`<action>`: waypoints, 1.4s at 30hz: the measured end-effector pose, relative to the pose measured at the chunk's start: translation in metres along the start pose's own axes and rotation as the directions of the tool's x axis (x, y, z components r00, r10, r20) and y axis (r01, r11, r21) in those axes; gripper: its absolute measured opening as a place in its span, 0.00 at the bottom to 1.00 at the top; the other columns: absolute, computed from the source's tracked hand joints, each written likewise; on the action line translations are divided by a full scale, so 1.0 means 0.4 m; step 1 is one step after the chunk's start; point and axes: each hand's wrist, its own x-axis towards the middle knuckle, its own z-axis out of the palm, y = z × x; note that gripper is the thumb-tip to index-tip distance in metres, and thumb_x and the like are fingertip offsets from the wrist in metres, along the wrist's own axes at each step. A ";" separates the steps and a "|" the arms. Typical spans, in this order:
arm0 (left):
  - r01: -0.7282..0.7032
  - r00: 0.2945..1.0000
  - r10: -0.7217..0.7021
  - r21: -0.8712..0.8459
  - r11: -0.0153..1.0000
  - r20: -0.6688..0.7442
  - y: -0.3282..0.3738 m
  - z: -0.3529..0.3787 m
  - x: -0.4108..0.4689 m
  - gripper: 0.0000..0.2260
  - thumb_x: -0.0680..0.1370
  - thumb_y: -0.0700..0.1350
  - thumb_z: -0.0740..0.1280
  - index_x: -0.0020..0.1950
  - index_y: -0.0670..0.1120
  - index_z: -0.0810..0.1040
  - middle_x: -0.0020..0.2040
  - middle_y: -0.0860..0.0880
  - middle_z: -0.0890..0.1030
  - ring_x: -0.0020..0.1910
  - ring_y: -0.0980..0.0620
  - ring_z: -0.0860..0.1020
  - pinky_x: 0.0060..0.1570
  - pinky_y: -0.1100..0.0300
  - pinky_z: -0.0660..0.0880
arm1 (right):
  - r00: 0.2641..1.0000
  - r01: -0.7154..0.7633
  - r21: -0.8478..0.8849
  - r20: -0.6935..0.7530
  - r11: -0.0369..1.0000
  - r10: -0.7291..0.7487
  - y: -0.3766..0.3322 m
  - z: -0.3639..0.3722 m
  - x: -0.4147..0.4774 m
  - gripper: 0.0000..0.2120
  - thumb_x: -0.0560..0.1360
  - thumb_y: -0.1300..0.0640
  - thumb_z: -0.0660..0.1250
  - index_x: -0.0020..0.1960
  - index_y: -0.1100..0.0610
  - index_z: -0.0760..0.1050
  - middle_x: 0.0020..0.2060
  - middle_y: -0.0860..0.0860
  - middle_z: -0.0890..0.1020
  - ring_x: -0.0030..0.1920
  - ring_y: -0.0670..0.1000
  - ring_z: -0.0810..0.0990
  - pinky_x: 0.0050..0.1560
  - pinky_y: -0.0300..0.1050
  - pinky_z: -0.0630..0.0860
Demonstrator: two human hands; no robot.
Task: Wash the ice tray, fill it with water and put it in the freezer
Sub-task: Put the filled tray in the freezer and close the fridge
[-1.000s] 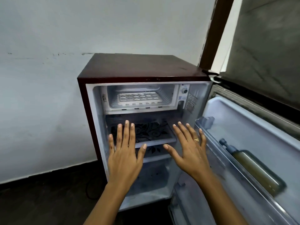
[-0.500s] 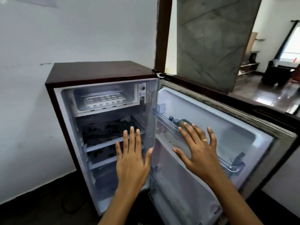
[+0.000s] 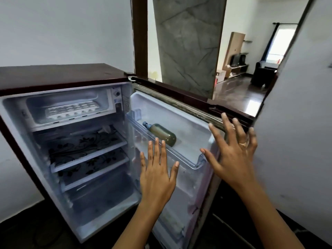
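Both grips spread flat, holding nothing: left hand [image 3: 157, 177] before open fridge, right hand [image 3: 233, 155] beside outer edge of door [image 3: 188, 123]. Ice tray [image 3: 71, 110] sits in freezer compartment [image 3: 68, 105] at top, long axis left-right, up and left of both hands; left hand nearer. Bottle [image 3: 162, 133] lies on door shelf. Door closing likely next.

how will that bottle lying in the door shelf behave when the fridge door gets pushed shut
The bottle lies on its side in the clear door shelf, so it would probably roll or slide as the door swings. It looks nearly full of murky liquid, so likely heavy for its size. The shelf's raised front rail should keep it from falling out.
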 end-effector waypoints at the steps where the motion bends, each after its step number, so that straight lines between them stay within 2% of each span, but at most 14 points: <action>1: -0.010 1.000 0.009 0.006 1.000 0.011 0.021 0.009 -0.004 0.32 0.78 0.64 0.40 0.76 0.49 0.36 0.76 0.51 0.34 0.73 0.54 0.30 0.69 0.56 0.25 | 0.999 -0.024 0.014 -0.025 1.000 0.024 0.023 -0.004 0.001 0.31 0.72 0.37 0.55 0.72 0.50 0.63 0.75 0.54 0.57 0.75 0.56 0.52 0.71 0.56 0.41; 4: -0.031 0.999 0.030 0.030 0.999 0.036 0.071 0.034 -0.012 0.32 0.78 0.65 0.38 0.75 0.48 0.32 0.75 0.51 0.32 0.73 0.55 0.29 0.68 0.57 0.24 | 0.990 -0.121 0.109 -0.060 0.987 0.129 0.086 -0.010 0.007 0.35 0.72 0.36 0.56 0.75 0.50 0.55 0.76 0.53 0.54 0.75 0.55 0.49 0.70 0.60 0.48; 8: -0.022 0.997 0.018 0.049 0.999 0.077 0.114 0.059 -0.018 0.31 0.77 0.63 0.36 0.74 0.48 0.30 0.75 0.51 0.32 0.72 0.56 0.28 0.66 0.58 0.21 | 0.970 -0.236 0.381 0.044 0.894 0.237 0.147 -0.004 0.024 0.42 0.69 0.32 0.57 0.76 0.47 0.45 0.77 0.50 0.46 0.75 0.56 0.49 0.68 0.67 0.53; 11: -0.018 0.993 0.009 0.077 0.997 0.116 0.127 0.077 -0.027 0.30 0.78 0.62 0.37 0.74 0.49 0.30 0.75 0.52 0.32 0.71 0.56 0.27 0.65 0.57 0.20 | 0.970 -0.241 0.528 0.114 0.815 0.213 0.165 0.006 0.026 0.41 0.71 0.34 0.61 0.76 0.43 0.45 0.77 0.46 0.46 0.75 0.53 0.52 0.69 0.69 0.53; 14: -0.003 0.991 -0.009 0.091 0.996 0.134 0.130 0.089 -0.041 0.28 0.80 0.60 0.39 0.73 0.50 0.31 0.76 0.53 0.33 0.71 0.56 0.27 0.64 0.57 0.20 | 0.973 -0.224 0.647 0.102 0.729 0.208 0.165 0.001 0.022 0.36 0.70 0.37 0.60 0.74 0.45 0.53 0.76 0.48 0.53 0.73 0.51 0.57 0.70 0.66 0.58; 18: 0.009 0.989 -0.027 0.126 0.992 0.145 0.127 0.097 -0.071 0.27 0.81 0.59 0.40 0.75 0.50 0.33 0.76 0.54 0.35 0.71 0.55 0.28 0.63 0.57 0.20 | 0.980 -0.189 0.679 0.080 0.710 0.185 0.167 -0.015 0.017 0.31 0.73 0.43 0.62 0.73 0.47 0.58 0.73 0.50 0.60 0.71 0.51 0.61 0.68 0.51 0.61; 20: 0.032 0.991 -0.050 0.143 0.989 0.122 0.122 0.094 -0.080 0.27 0.81 0.59 0.40 0.76 0.50 0.36 0.77 0.54 0.37 0.72 0.56 0.29 0.63 0.58 0.19 | 0.986 -0.149 0.687 0.052 0.711 0.156 0.162 -0.025 0.009 0.28 0.75 0.46 0.63 0.73 0.47 0.60 0.72 0.51 0.62 0.70 0.50 0.63 0.65 0.47 0.62; 24: 0.067 0.995 -0.078 0.168 0.983 0.056 0.100 0.070 -0.092 0.27 0.81 0.59 0.40 0.78 0.50 0.44 0.78 0.54 0.44 0.72 0.56 0.32 0.63 0.58 0.19 | 0.992 -0.097 0.707 0.014 0.701 0.123 0.133 -0.045 -0.012 0.26 0.76 0.49 0.64 0.72 0.46 0.63 0.70 0.49 0.65 0.66 0.43 0.64 0.66 0.53 0.66; 29: 0.141 0.990 -0.137 0.166 0.976 -0.034 0.058 0.029 -0.119 0.25 0.81 0.57 0.45 0.76 0.49 0.56 0.78 0.52 0.54 0.75 0.55 0.40 0.66 0.59 0.23 | 0.993 -0.023 0.729 -0.059 0.684 0.097 0.064 -0.060 -0.038 0.23 0.77 0.52 0.64 0.70 0.47 0.66 0.66 0.50 0.70 0.65 0.47 0.69 0.62 0.48 0.70; 32: 0.195 0.980 -0.186 0.145 0.970 -0.077 0.028 0.009 -0.139 0.23 0.82 0.56 0.47 0.74 0.49 0.62 0.77 0.52 0.56 0.76 0.55 0.43 0.67 0.59 0.24 | 0.991 0.043 0.758 -0.117 0.651 0.071 0.008 -0.067 -0.046 0.20 0.77 0.54 0.63 0.69 0.50 0.69 0.63 0.50 0.73 0.63 0.46 0.71 0.59 0.54 0.75; 35: 0.276 0.958 -0.262 0.123 0.953 -0.119 -0.013 -0.012 -0.164 0.25 0.81 0.58 0.43 0.74 0.50 0.61 0.77 0.53 0.56 0.75 0.58 0.41 0.70 0.57 0.27 | 0.985 0.140 0.801 -0.170 0.581 -0.002 -0.044 -0.073 -0.047 0.19 0.78 0.55 0.62 0.68 0.53 0.70 0.62 0.49 0.75 0.65 0.47 0.73 0.56 0.55 0.77; 38: 0.350 0.929 -0.335 0.079 0.933 -0.159 -0.051 -0.036 -0.183 0.32 0.78 0.62 0.36 0.77 0.49 0.54 0.78 0.53 0.53 0.75 0.57 0.41 0.72 0.55 0.30 | 0.968 0.250 0.858 -0.211 0.448 -0.136 -0.076 -0.072 -0.050 0.20 0.78 0.58 0.61 0.69 0.54 0.67 0.64 0.47 0.74 0.62 0.47 0.75 0.57 0.47 0.77; 40: 0.392 0.904 -0.377 0.041 0.919 -0.203 -0.068 -0.051 -0.196 0.34 0.76 0.63 0.33 0.77 0.47 0.51 0.78 0.51 0.52 0.76 0.56 0.42 0.73 0.54 0.33 | 0.971 0.227 0.912 -0.183 0.342 -0.156 -0.094 -0.060 -0.052 0.21 0.78 0.59 0.61 0.70 0.53 0.65 0.65 0.45 0.73 0.59 0.45 0.77 0.57 0.38 0.74; 42: 0.394 0.883 -0.383 -0.016 0.919 -0.271 -0.074 -0.067 -0.211 0.33 0.77 0.62 0.35 0.77 0.46 0.52 0.77 0.49 0.54 0.76 0.54 0.45 0.74 0.51 0.37 | 0.978 0.189 0.925 -0.146 0.331 -0.150 -0.113 -0.036 -0.056 0.22 0.77 0.60 0.61 0.71 0.53 0.64 0.66 0.46 0.72 0.61 0.48 0.75 0.60 0.39 0.72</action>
